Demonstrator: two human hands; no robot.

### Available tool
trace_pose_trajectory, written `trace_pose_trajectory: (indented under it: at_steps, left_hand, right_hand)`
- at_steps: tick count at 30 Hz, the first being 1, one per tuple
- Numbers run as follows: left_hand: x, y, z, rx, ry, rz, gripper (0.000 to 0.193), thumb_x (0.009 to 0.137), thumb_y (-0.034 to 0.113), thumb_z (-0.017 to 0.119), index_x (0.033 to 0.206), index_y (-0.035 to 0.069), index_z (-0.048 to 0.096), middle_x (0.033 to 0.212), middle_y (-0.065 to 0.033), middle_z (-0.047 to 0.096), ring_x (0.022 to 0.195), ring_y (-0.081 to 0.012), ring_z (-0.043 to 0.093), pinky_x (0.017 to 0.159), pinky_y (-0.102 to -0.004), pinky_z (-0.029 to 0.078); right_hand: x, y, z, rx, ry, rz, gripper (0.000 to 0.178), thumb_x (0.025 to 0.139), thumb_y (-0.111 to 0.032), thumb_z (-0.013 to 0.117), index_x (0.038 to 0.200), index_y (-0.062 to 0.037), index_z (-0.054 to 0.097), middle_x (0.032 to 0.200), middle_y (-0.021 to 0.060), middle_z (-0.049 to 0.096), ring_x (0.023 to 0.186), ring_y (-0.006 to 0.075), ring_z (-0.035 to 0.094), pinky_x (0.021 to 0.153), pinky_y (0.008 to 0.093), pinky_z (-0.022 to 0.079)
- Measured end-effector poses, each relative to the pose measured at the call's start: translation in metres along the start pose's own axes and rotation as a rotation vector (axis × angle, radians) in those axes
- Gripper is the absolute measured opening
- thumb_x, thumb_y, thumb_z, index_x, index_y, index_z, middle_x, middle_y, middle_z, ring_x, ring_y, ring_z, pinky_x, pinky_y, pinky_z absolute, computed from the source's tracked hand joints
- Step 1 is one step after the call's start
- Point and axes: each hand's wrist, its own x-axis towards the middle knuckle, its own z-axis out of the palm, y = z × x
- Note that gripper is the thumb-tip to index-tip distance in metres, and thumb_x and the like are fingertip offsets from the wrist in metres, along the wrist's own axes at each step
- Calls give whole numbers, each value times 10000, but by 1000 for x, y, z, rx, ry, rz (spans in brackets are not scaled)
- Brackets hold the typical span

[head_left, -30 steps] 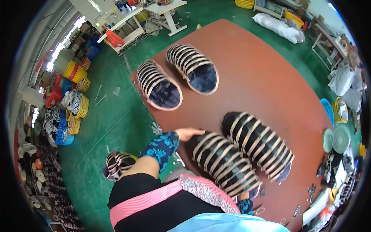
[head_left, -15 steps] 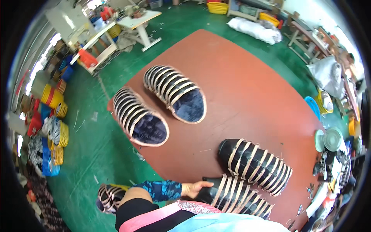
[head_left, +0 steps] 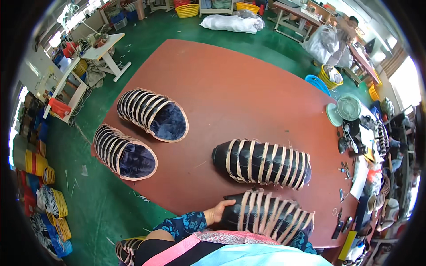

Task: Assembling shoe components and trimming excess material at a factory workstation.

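A black slipper [head_left: 262, 216] wrapped in pale bands is at the table's near edge, in front of my body. My left hand [head_left: 216, 212] is closed on its dark left end, thumb on top. Of my right arm only the blue-patterned sleeve [head_left: 302, 243] shows, beside the slipper's right end; the hand itself is hidden. Just beyond lies a second banded black slipper [head_left: 264, 162], toe to the left. At the table's left side rest two banded slippers with dark fluffy insoles, a farther one [head_left: 171, 122] and a nearer one [head_left: 137, 161].
The brown table [head_left: 213, 75] has a green fan [head_left: 348, 107], scissors [head_left: 344, 170] and other small tools along its right side. Yellow baskets [head_left: 35, 162] stand on the floor at left. A person [head_left: 345, 37] is by a grey sack [head_left: 323, 44] at the far right.
The view has swung right, so the table and its slippers sit farther left in the picture. My right sleeve now shows beside the held slipper. My left hand keeps its grip.
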Motion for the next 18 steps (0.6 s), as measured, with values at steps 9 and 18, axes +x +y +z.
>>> trace_pose_trajectory:
  at_steps: [9, 18]
  left_hand:
    - [-94, 81, -84, 286, 698, 1044, 414, 1122, 400, 765, 1272, 14, 777, 1241, -100, 804, 1186, -259, 762, 1150, -448, 589]
    - [0, -33, 294, 1680, 273, 1401, 309, 1185, 166, 628, 1370, -39, 767, 1393, -174, 791, 1318, -275, 744, 1177, -422, 576]
  right_hand:
    - [-81, -10, -33, 171, 24, 61, 392, 1085, -94, 646, 1463, -2, 696, 1443, 243, 708, 1453, 401, 616, 1237, 475, 475]
    - [-209, -2, -81, 292, 33, 149, 365, 1083, -93, 646, 1428, 0, 720, 1397, 237, 740, 1431, 409, 636, 1224, 475, 485]
